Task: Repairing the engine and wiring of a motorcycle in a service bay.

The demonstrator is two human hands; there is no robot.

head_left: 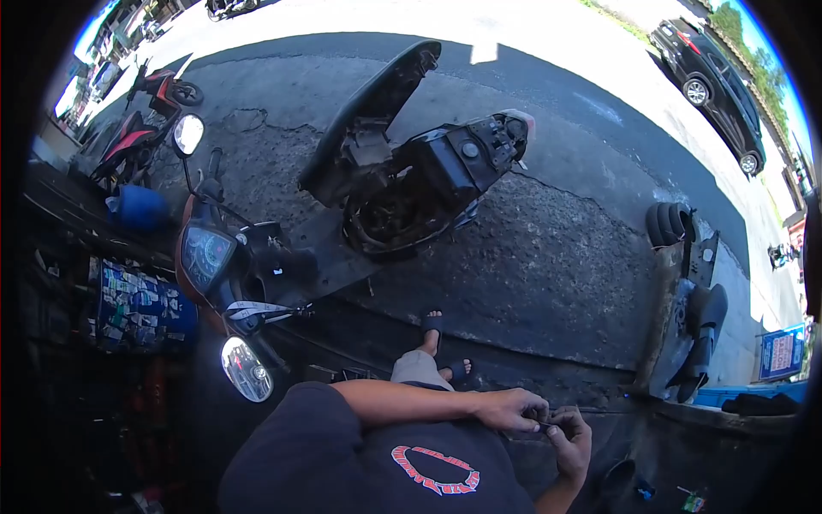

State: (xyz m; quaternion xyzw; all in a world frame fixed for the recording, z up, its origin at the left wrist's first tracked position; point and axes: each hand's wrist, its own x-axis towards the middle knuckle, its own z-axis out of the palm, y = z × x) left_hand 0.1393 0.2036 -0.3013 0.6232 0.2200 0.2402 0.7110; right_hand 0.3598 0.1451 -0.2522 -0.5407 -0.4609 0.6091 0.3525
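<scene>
My left hand (512,409) and my right hand (572,441) meet in front of my body, fingertips pinched close together. A small dark piece shows between them, too small to name. Ahead and to the left stands a scooter (321,265), its long black seat (377,107) tipped up and the compartment beneath exposed. A keyring strap (257,308) hangs by its front panel. Neither hand touches the scooter.
Black tyres (668,224) and a worn metal stand with a dark seat-like part (707,317) are on the right. A blue container (141,208), a red motorbike (141,137) and a label-covered blue drum (141,300) line the left. A dark car (715,86) is beyond the road.
</scene>
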